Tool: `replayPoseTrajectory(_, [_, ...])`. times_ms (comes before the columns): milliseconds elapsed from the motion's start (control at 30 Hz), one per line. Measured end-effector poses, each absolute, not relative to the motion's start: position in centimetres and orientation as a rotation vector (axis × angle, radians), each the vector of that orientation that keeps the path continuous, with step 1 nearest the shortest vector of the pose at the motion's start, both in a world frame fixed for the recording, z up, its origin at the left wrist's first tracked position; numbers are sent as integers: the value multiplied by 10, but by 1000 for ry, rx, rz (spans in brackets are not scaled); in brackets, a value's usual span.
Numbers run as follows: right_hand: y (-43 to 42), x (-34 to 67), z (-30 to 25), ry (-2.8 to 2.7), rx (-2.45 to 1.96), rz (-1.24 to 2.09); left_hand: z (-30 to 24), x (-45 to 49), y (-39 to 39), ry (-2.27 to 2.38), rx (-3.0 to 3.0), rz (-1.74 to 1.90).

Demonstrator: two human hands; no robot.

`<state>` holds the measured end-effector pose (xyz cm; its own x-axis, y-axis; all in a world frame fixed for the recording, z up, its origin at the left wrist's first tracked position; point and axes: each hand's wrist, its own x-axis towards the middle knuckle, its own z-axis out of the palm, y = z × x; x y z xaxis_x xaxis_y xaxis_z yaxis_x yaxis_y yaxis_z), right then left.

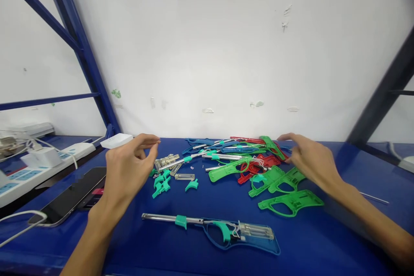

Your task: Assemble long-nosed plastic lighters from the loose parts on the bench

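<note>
My left hand [127,168] is raised at the left of the parts, thumb and index tips brought together in a pinch. Whatever may be between them is too small to make out. At the right back, my right hand [308,157] reaches to the edge of the heap, index finger and thumb apart around the ends of some handle shells. In front lies an opened long-nosed lighter [223,230]: a blue half shell with a metal tube, a turquoise trigger [224,230] and a clear fuel tank [257,230]. Green half shells [293,202] lie near my right wrist.
Turquoise triggers [161,184] and clear tanks [185,177] lie left of the heap, with red shells [258,168] within it. A phone [73,194], a power strip [77,150] and cables are at left. A thin metal rod [374,198] lies at right.
</note>
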<state>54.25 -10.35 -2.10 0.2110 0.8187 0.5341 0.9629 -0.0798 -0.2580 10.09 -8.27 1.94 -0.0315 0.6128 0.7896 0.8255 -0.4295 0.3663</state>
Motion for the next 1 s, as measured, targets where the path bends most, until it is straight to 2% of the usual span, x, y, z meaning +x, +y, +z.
replayPoseTrajectory(200, [-106,541,-18,-1587,-2023,-163,17,92,-76,-1582,-2100,-1283])
replayPoseTrajectory(433, [-112,536,-19,-1533,-2012,6,23,89,-85,-1447,-1886,-1386])
replayPoseTrajectory(767, [-107,535,-22,-1488,-1922,-255,18,94,-91,-1396,-1902,-1401])
replayPoseTrajectory(1000, [-102,548,-29,-1618,-1966,-193,19,95,-89,-1292,-1965,-1417])
